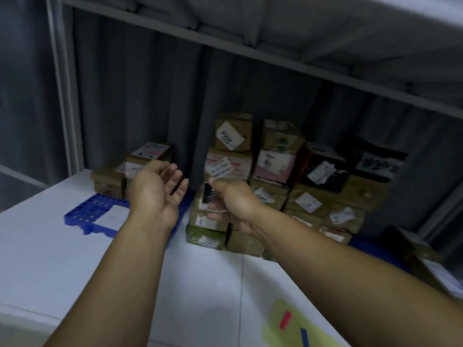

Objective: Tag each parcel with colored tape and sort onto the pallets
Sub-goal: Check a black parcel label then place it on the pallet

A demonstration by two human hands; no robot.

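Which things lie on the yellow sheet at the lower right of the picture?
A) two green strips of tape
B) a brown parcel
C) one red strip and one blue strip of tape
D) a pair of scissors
C: on the visible part of the yellow sheet lie a red strip and, below it to the right, a blue strip.
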